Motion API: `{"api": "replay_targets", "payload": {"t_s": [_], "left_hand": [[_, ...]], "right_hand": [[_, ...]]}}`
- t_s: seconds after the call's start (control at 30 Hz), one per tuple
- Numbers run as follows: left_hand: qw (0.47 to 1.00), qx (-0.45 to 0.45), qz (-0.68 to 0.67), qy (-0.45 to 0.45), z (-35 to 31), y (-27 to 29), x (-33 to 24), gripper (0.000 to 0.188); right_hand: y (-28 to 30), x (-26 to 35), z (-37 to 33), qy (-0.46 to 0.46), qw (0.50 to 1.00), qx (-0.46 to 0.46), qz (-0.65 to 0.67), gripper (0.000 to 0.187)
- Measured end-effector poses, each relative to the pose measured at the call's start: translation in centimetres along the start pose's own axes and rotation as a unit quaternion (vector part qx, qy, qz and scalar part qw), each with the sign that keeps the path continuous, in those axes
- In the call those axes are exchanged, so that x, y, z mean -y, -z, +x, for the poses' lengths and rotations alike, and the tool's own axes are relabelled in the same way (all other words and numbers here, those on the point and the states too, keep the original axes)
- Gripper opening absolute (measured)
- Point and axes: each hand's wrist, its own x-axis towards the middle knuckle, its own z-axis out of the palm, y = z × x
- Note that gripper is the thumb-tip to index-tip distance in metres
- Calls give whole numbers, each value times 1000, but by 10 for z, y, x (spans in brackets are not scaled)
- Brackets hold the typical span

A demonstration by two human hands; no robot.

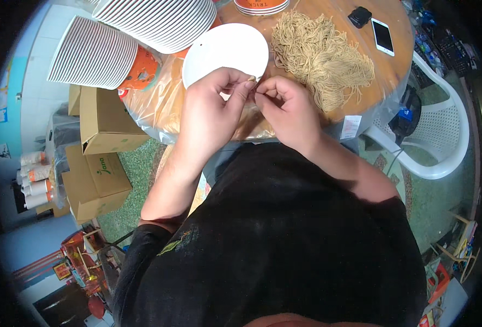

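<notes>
My left hand [217, 103] and my right hand [288, 109] are close together at the near edge of the table, both closed in a pinch. A short bit of tan cord [252, 79] shows at the left fingertips. What sits between the right fingertips is too small to make out. Just beyond my left hand is a white round disc [227, 52] with a small dark hole near its left rim; my fingers cover its near edge. To the right of the disc lies a loose heap of tan cord [325, 57].
Tall stacks of white-rimmed orange buckets [96, 54] stand at the far left, with a few orange-and-white pieces [261, 6] at the back. A phone [382, 37] and a black object [360, 17] lie far right. Cardboard boxes [99, 180] and a white chair [440, 120] flank the table.
</notes>
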Motion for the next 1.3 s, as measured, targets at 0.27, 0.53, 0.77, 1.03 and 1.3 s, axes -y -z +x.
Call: {"api": "replay_targets", "payload": {"t_s": [0.27, 0.53, 0.77, 1.03, 1.3], "left_hand": [[999, -48, 4, -10, -3, -5, 2, 12], [990, -59, 116, -58, -3, -6, 10, 8], [982, -83, 131, -107, -6, -4, 17, 8], [981, -66, 95, -159, -5, -2, 11, 11], [1000, -13, -15, -17, -4, 5, 9, 27]], "right_hand": [[-5, -4, -3, -35, 997, 30, 62, 8], [54, 61, 13, -117, 970, 197, -79, 4], [72, 106, 44, 21, 923, 240, -301, 16], [52, 79, 80, 287, 871, 137, -374, 11], [50, 77, 86, 302, 872, 183, -340, 12]]}}
